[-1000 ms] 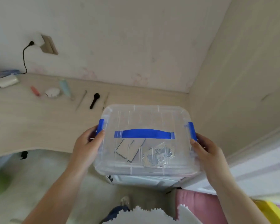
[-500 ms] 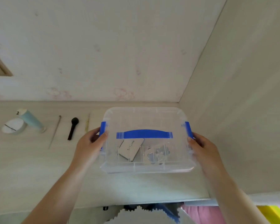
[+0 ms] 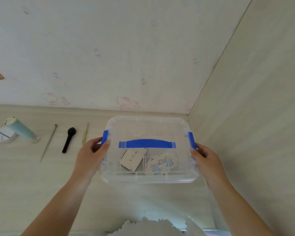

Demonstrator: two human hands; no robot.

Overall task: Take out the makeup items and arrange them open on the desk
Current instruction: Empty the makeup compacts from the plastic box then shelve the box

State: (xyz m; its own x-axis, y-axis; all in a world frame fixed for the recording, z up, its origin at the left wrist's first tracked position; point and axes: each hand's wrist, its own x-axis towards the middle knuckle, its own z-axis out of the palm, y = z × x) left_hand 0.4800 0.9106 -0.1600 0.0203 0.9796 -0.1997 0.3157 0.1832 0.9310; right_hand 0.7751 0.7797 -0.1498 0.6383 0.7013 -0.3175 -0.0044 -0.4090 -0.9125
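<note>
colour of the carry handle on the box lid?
Blue, same as the two side latches; the lid itself is clear. Handle shows best in the head view.

A lidded box [image 3: 148,150] is set on the desk [image 3: 24,184] in the corner, close to the back wall [image 3: 109,48] and the right-hand wall [image 3: 262,99]. It is held at its left clip by the left hand [image 3: 90,155] and at its right clip by the right hand [image 3: 206,160]. Two flat items are seen inside, toward the near side. To its left, a thin stick [image 3: 85,133], a brush [image 3: 68,139], a long pin [image 3: 48,143], a tube [image 3: 22,130] and a round case [image 3: 3,136] are laid out in a row.
</note>
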